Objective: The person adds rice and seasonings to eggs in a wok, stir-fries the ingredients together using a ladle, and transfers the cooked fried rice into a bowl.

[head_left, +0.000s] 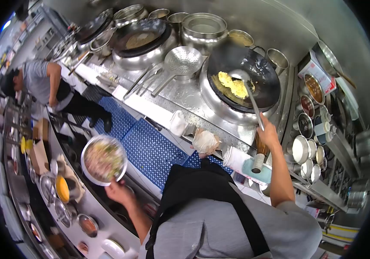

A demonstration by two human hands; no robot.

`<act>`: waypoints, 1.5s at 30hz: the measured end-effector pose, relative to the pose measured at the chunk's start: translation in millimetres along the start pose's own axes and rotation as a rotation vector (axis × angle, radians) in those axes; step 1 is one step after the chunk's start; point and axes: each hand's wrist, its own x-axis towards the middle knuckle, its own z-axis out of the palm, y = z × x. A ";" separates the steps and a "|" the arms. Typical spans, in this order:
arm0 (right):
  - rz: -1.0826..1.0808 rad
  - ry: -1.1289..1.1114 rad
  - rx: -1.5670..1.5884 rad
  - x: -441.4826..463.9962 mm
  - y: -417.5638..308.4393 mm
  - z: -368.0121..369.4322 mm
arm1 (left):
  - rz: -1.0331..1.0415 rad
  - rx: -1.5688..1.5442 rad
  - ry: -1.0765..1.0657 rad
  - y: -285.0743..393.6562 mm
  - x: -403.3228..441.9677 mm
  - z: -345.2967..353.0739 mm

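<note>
My right hand (pixel 268 131) grips the handle of a metal wok ladle (pixel 254 103), its bowl resting in a black wok (pixel 265 82) on the stove. Yellow scrambled egg (pixel 233 85) lies in the wok beside the ladle's bowl. Off to the left, my left hand (pixel 120 192) holds a round metal bowl (pixel 84 163) by its near rim. Inside is a pale pink and green chopped mixture (pixel 104 159), blurred, so I cannot tell exactly what it is.
A perforated skimmer (pixel 183 60) lies left of the wok, near a second wok (pixel 139 36). Sauce bowls (pixel 313 88) line the right side. Behind me on the left runs a steel counter (pixel 103 231) with containers. A co-worker (pixel 42 82) bends at the far left.
</note>
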 end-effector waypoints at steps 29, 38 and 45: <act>0.202 -0.053 1.496 -111.3 32.3 -55.5 | 1.154 0.801 -1.150 -34.0 -189.8 544.9; 0.350 -0.219 1.577 -34.8 27.3 -5.9 | 0.958 0.762 -1.107 -20.5 -171.5 507.1; 0.206 -0.017 1.017 -51.7 -49.8 -2.2 | 0.983 0.306 -1.185 -9.0 -196.7 480.0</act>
